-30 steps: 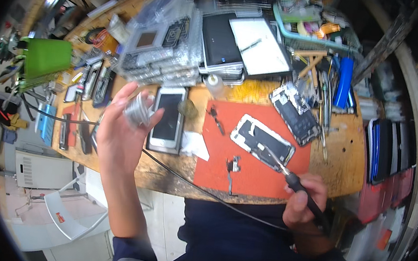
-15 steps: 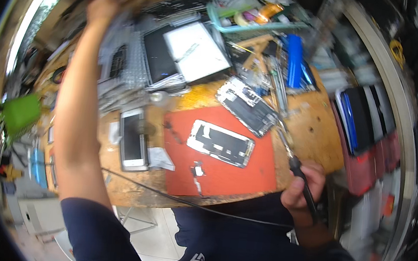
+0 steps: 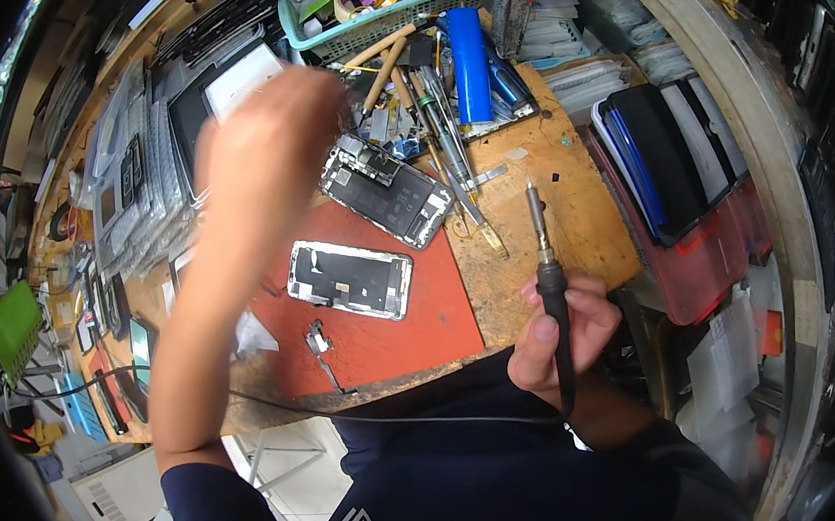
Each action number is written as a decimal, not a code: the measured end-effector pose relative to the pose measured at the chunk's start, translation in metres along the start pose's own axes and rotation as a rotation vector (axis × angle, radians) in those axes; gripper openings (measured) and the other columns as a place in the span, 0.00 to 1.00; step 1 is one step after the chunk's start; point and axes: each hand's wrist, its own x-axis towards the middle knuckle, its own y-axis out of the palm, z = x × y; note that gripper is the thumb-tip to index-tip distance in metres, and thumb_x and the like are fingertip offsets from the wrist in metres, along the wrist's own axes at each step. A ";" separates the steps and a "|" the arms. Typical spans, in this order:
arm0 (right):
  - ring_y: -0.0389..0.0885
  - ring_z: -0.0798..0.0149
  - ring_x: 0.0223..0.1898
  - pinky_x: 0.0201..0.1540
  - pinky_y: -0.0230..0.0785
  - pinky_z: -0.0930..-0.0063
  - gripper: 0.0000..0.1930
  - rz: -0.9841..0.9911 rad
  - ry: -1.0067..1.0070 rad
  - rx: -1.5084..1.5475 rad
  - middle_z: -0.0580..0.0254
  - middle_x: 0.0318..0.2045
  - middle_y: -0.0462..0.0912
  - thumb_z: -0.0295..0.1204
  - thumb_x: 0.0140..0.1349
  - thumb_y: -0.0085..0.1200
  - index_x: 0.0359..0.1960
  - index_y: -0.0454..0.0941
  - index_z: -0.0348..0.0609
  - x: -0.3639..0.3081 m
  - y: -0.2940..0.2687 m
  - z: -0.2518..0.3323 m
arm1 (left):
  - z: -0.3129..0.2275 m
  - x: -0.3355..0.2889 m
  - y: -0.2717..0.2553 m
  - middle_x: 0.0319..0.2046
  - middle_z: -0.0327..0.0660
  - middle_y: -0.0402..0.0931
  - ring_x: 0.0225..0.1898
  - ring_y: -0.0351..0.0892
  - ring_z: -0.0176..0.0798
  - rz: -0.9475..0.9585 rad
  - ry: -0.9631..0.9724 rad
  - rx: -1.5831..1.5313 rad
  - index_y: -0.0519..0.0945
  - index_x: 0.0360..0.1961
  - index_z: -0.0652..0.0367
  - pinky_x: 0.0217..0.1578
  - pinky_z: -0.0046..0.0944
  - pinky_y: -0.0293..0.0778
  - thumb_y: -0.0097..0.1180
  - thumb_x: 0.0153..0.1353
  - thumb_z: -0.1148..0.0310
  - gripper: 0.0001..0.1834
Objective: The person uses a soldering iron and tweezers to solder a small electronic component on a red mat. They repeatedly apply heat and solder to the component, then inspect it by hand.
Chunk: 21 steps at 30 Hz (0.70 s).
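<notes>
My right hand (image 3: pixel 576 336) is wrapped round the black handle of a soldering iron (image 3: pixel 542 222), whose metal tip points up and away over the wooden bench. A cable runs from the handle's lower end to the left, passing behind my left forearm. My left hand (image 3: pixel 274 131) is raised over the bench, smeared by motion; its fingers cannot be made out. On the red mat (image 3: pixel 421 331) lie a phone screen assembly (image 3: pixel 350 279), back side up, and a small flex cable part (image 3: pixel 323 352). An opened phone body (image 3: pixel 388 197) lies across the mat's far edge.
Screwdrivers and tweezers (image 3: pixel 440 127) lie in a pile beside a blue cylinder (image 3: pixel 469 65). Behind stands a turquoise basket (image 3: pixel 348 38) full of odds and ends. Bagged flat parts (image 3: pixel 132 193) are stacked at left; dark and blue panels (image 3: pixel 664 154) lean at right.
My left hand has come back from the far left toward the middle of the bench. The soldering iron is tilted more upright in my right hand. The view has turned rightward.
</notes>
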 end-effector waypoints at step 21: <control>0.76 0.62 0.39 0.48 0.73 0.66 0.18 -0.137 0.118 0.081 0.47 0.41 0.75 0.32 0.74 0.51 0.56 0.61 0.35 -0.003 -0.013 0.008 | -0.018 0.010 0.006 0.50 0.48 0.83 0.50 0.84 0.51 -0.071 0.256 -0.347 0.78 0.48 0.63 0.51 0.45 0.81 0.53 0.68 0.82 0.10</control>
